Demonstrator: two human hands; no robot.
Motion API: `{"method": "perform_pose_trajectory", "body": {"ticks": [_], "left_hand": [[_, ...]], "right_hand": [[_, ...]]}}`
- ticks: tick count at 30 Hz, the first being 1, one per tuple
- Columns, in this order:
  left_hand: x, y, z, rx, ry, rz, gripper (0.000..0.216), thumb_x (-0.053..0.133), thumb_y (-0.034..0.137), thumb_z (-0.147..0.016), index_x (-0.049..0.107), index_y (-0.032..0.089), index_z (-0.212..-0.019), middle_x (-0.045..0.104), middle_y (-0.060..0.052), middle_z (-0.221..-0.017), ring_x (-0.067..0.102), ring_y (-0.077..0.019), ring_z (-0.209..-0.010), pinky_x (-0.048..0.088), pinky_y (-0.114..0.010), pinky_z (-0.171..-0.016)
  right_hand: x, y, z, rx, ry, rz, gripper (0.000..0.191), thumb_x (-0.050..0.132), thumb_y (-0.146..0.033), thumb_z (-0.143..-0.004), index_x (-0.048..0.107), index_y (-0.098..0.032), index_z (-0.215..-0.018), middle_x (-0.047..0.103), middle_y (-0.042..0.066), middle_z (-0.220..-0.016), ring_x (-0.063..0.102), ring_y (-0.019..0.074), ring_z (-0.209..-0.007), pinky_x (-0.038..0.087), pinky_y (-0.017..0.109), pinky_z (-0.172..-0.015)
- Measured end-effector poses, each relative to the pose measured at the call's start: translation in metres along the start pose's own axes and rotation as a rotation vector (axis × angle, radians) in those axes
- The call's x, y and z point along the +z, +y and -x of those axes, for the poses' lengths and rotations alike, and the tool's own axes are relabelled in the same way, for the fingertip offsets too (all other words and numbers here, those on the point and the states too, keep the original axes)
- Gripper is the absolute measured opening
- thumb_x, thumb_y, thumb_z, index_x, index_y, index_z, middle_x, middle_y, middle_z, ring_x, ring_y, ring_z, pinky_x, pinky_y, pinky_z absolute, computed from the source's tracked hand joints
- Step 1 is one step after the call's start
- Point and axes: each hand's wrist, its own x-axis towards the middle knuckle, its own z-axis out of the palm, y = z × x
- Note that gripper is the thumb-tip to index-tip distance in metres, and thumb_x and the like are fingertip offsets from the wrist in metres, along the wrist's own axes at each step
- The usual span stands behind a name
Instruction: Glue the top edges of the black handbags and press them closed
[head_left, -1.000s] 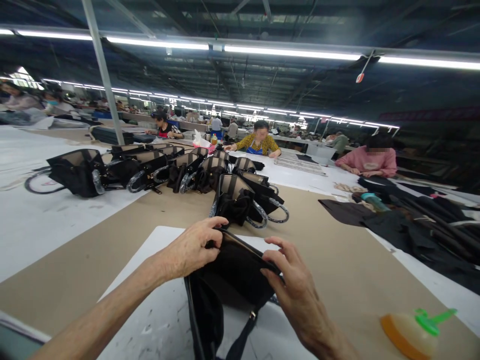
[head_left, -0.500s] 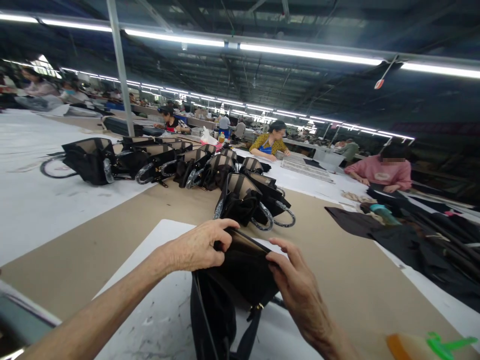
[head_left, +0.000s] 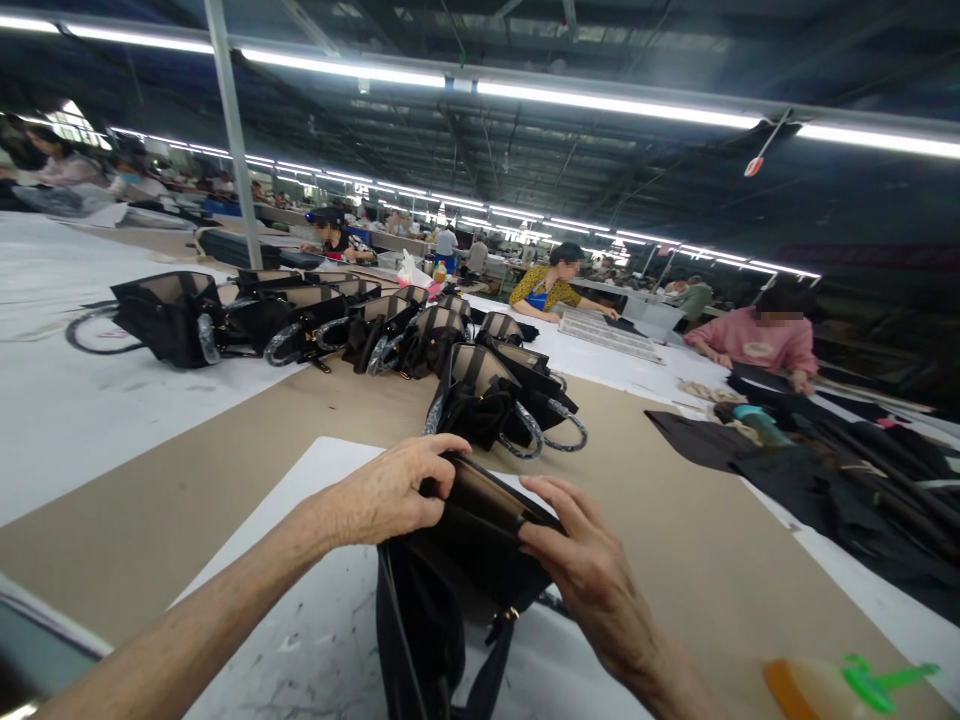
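A black handbag (head_left: 420, 620) with a tan lining stands open-mouthed in front of me on a white sheet. My left hand (head_left: 401, 490) pinches the left end of its far rim between curled fingers and thumb. At the right end of that rim, my right hand (head_left: 592, 570) grips the edge, its fingers over the top and the thumb on the near side. A strap with a small gold-coloured metal clasp (head_left: 511, 613) hangs on the bag's near side. The inside bottom of the bag is dark and cannot be made out.
Several similar black bags (head_left: 476, 395) with plastic-wrapped handles stand beyond. Dark fabric pieces (head_left: 840, 510) lie at the right. A bottle with a green nozzle (head_left: 862, 685) is at lower right. Two co-workers, in yellow (head_left: 544, 290) and pink (head_left: 772, 345), sit across the table.
My right thumb and fingers have shifted slightly along the far rim, and more tan lining shows there. My left hand keeps its hold. The co-worker in yellow has stretched an arm to the right.
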Motion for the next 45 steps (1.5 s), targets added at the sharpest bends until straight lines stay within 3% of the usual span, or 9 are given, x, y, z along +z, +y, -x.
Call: {"method": "perform_pose_trajectory", "body": {"ticks": [7, 14, 19, 21, 24, 27, 35, 39, 45], "left_hand": [[0.001, -0.003, -0.002, -0.047, 0.037, 0.026, 0.007, 0.050, 0.013, -0.065, 0.053, 0.017, -0.060, 0.050, 0.001, -0.122, 0.053, -0.0173, -0.099, 0.036, -0.025, -0.088], [0.007, -0.007, -0.005, -0.091, 0.156, 0.107, 0.010, 0.049, 0.012, -0.064, 0.046, 0.016, -0.055, 0.057, 0.000, -0.110, 0.054, -0.0156, -0.090, 0.037, -0.025, -0.080], [0.013, -0.012, -0.009, -0.109, 0.230, 0.134, 0.012, 0.047, 0.015, -0.064, 0.040, 0.017, -0.055, 0.060, 0.001, -0.085, 0.052, -0.0138, -0.074, 0.036, -0.025, -0.068], [0.014, -0.014, -0.010, -0.121, 0.243, 0.124, 0.011, 0.047, 0.016, -0.065, 0.040, 0.017, -0.056, 0.058, 0.002, -0.078, 0.050, -0.0133, -0.070, 0.035, -0.024, -0.065], [0.013, -0.016, -0.013, -0.159, 0.242, 0.076, 0.011, 0.048, 0.019, -0.066, 0.041, 0.017, -0.057, 0.053, 0.004, -0.066, 0.047, -0.0119, -0.063, 0.032, -0.023, -0.059], [0.010, -0.016, -0.018, -0.198, 0.214, -0.017, 0.013, 0.051, 0.022, -0.067, 0.043, 0.018, -0.058, 0.046, 0.006, -0.056, 0.042, -0.0111, -0.057, 0.027, -0.022, -0.054], [0.006, -0.010, -0.023, -0.226, 0.209, -0.070, 0.014, 0.051, 0.022, -0.068, 0.043, 0.018, -0.058, 0.040, 0.006, -0.054, 0.039, -0.0103, -0.056, 0.025, -0.022, -0.053], [0.007, -0.011, -0.023, -0.226, 0.196, -0.067, 0.013, 0.052, 0.023, -0.068, 0.044, 0.018, -0.059, 0.043, 0.006, -0.056, 0.041, -0.0105, -0.058, 0.026, -0.022, -0.055], [0.008, -0.018, -0.024, -0.214, 0.180, -0.018, 0.014, 0.053, 0.024, -0.068, 0.044, 0.018, -0.060, 0.044, 0.006, -0.056, 0.041, -0.0104, -0.058, 0.027, -0.021, -0.054]], "right_hand": [[-0.011, 0.005, -0.013, 0.079, -0.260, -0.272, 0.016, 0.048, -0.012, -0.086, 0.055, -0.020, -0.074, 0.048, 0.006, -0.122, 0.039, 0.0222, -0.116, 0.040, 0.038, -0.094], [0.006, 0.007, 0.000, 0.002, 0.078, -0.063, 0.026, 0.044, -0.006, -0.086, 0.055, -0.023, -0.103, 0.040, 0.010, -0.130, 0.041, 0.0237, -0.115, 0.041, 0.040, -0.090], [0.013, 0.011, 0.007, 0.338, 0.168, -0.155, 0.039, 0.056, -0.017, -0.081, 0.046, -0.021, -0.119, 0.048, 0.009, -0.115, 0.048, 0.0239, -0.103, 0.042, 0.038, -0.086], [0.012, 0.011, 0.005, 0.476, 0.138, -0.251, 0.026, 0.059, -0.021, -0.080, 0.055, -0.021, -0.105, 0.053, 0.004, -0.099, 0.052, 0.0209, -0.088, 0.044, 0.032, -0.075], [0.009, 0.008, 0.002, 0.529, 0.063, -0.383, 0.004, 0.058, -0.021, -0.081, 0.061, -0.022, -0.083, 0.051, -0.001, -0.080, 0.051, 0.0166, -0.074, 0.041, 0.027, -0.064], [0.009, 0.008, 0.001, 0.503, 0.058, -0.388, 0.006, 0.058, -0.017, -0.081, 0.061, -0.022, -0.079, 0.050, -0.001, -0.077, 0.051, 0.0156, -0.072, 0.039, 0.026, -0.064], [0.012, 0.020, 0.009, 0.264, 0.033, -0.155, 0.019, 0.057, -0.023, -0.084, 0.058, -0.015, -0.101, 0.055, 0.004, -0.084, 0.052, 0.0193, -0.076, 0.040, 0.029, -0.067], [0.010, 0.019, 0.002, 0.374, 0.031, -0.241, 0.007, 0.055, -0.023, -0.085, 0.061, -0.018, -0.086, 0.053, 0.001, -0.076, 0.052, 0.0166, -0.070, 0.038, 0.027, -0.063], [0.010, 0.018, -0.005, 0.468, 0.033, -0.289, 0.013, 0.051, -0.028, -0.088, 0.060, -0.021, -0.080, 0.052, -0.002, -0.073, 0.053, 0.0152, -0.070, 0.039, 0.026, -0.064]]}}
